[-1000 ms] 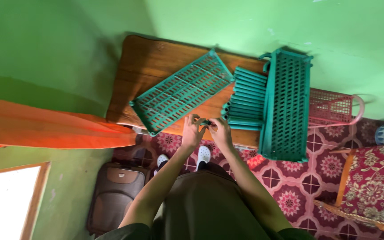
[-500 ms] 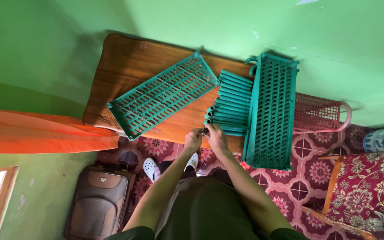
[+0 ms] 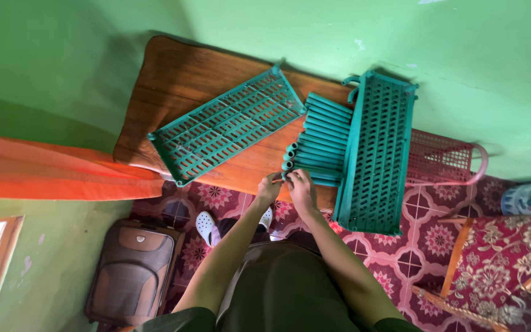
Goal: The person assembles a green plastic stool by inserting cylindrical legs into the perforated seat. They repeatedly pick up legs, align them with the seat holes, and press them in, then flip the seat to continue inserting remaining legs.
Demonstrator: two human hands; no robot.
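Hands meet at the bench's near edge, left hand (image 3: pixel 270 187) and right hand (image 3: pixel 301 185) with fingers pinched together on the end of the nearest tube (image 3: pixel 305 179), whose long axis runs away toward the upright rack (image 3: pixel 376 154).

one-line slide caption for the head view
Both hands, left hand and right hand, grip green plastic tubes on a wooden table between two slotted green panels.

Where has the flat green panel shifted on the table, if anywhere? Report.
No. The green panel still lies slantwise on the table, near corner at its front edge; only the view shifted.
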